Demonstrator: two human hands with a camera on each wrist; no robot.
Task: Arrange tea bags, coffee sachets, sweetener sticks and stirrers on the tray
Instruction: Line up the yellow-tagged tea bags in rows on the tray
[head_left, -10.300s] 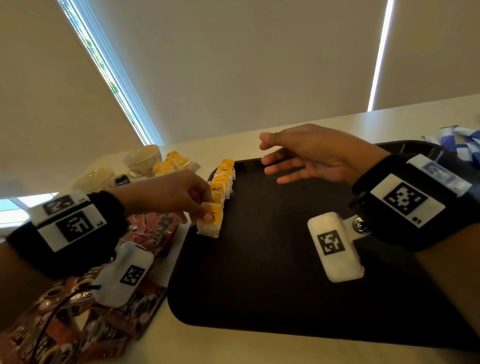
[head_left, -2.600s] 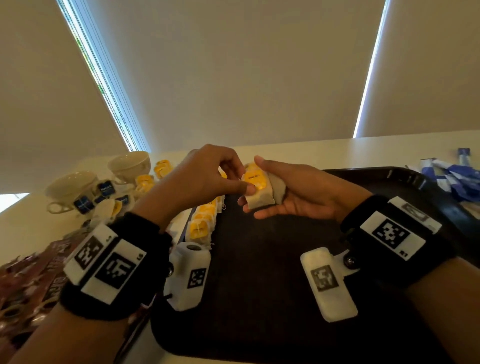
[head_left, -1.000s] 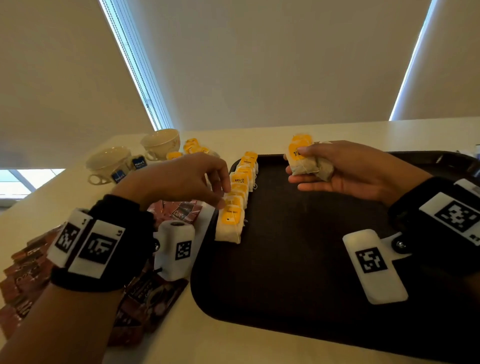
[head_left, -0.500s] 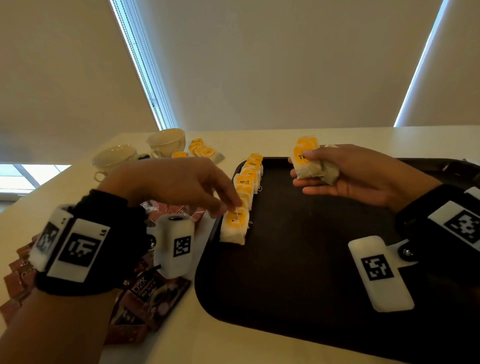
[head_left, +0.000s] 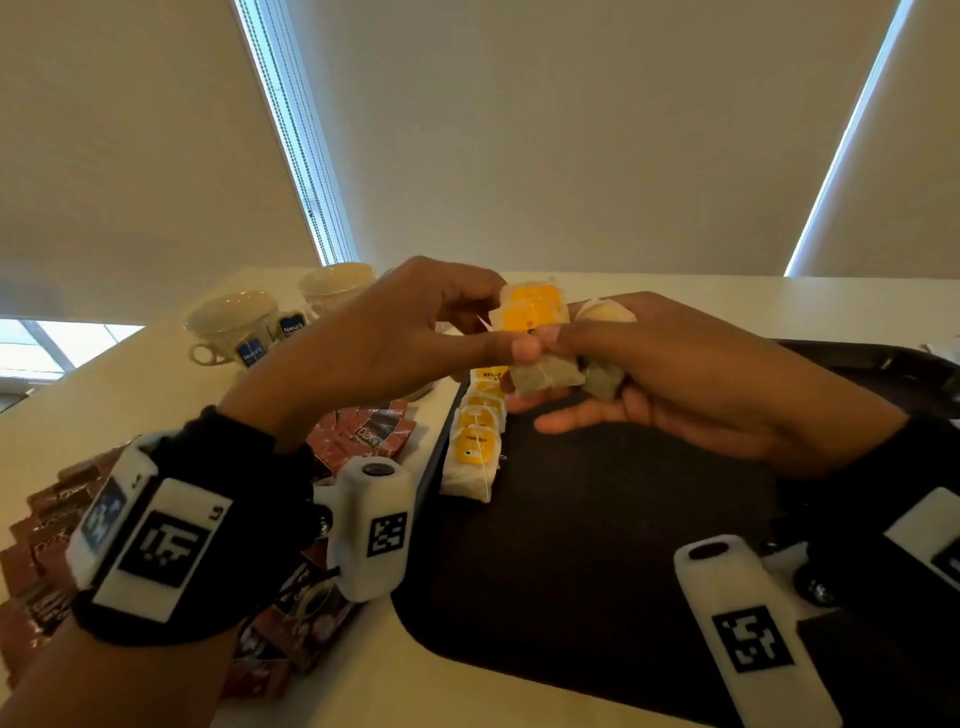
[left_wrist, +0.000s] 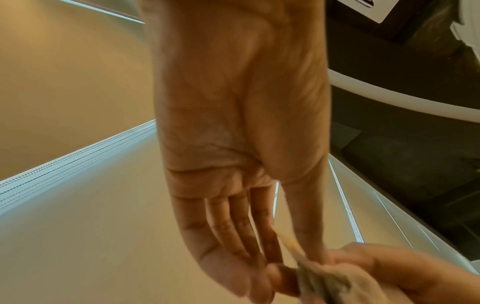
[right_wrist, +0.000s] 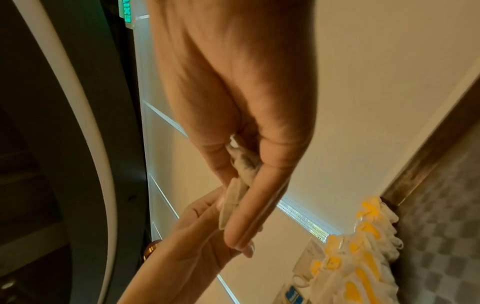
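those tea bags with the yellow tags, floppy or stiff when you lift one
Probably floppy: the tea bags held between the left hand and right hand look crumpled. Likely light, since fingertips alone hold several. The bags in the row on the tray have loose strings that might snag.

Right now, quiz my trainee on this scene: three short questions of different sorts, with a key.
1. True or false: the right hand holds a bunch of tea bags.
2. Where does the row of tea bags lie? A) along the tray's left edge B) inside a cup C) on the sachets
3. Fill in: the left hand pinches a tea bag from the ____ hand's bunch.

Key: 1 true; 2 A; 3 right. The cups and the sachets lie off the tray, to its left.
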